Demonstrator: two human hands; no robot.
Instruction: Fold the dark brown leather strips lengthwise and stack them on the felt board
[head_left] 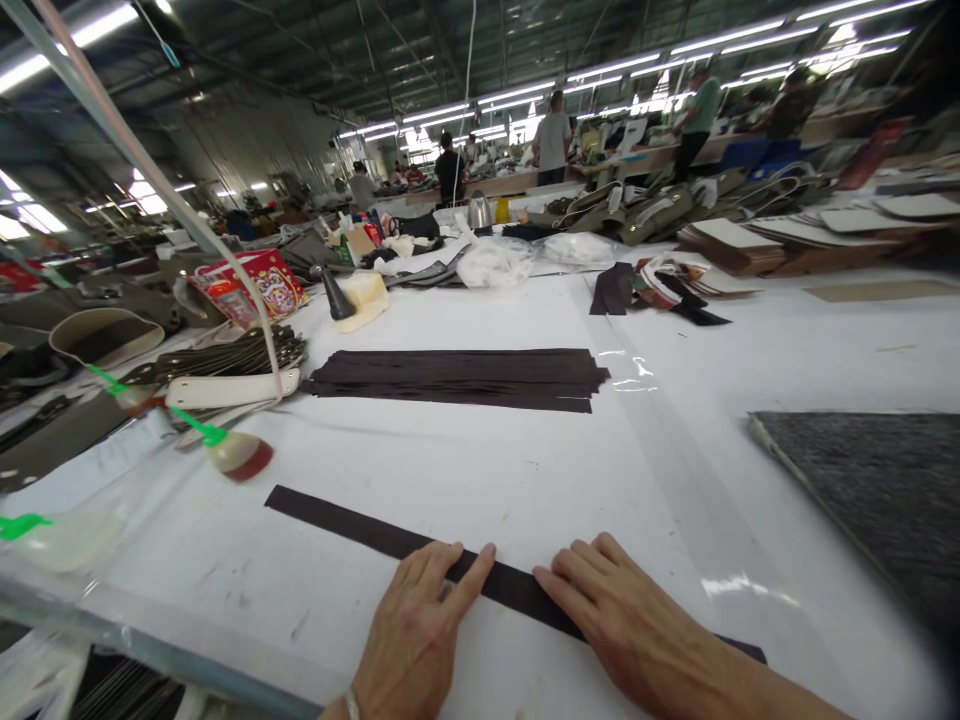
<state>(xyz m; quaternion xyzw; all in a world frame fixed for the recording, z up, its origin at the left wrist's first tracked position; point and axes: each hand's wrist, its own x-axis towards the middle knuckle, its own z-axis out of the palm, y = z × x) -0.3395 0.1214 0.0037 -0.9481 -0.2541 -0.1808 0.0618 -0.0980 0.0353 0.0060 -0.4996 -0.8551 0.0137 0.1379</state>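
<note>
A long dark brown strip (pixel 345 522) lies flat and slanting across the white table near its front edge. My left hand (pixel 420 620) rests on the strip's middle, its fingers spread and the fingertips touching it. To the right, my right hand (pixel 622 610) lies over the same strip with fingers stretched forward and covers part of it. The strip's right end shows beyond my right wrist. Farther back, a stack of similar dark strips (pixel 457 378) lies crosswise on the table.
Squeeze bottles with green nozzles, one holding red liquid (pixel 240 455), stand at left beside a cream strap piece (pixel 225 390). A grey felt mat (pixel 870 500) lies at right. Behind are a black cone on a yellowish block (pixel 364 300), plastic bags and stacked boards (pixel 731 245). People stand far off.
</note>
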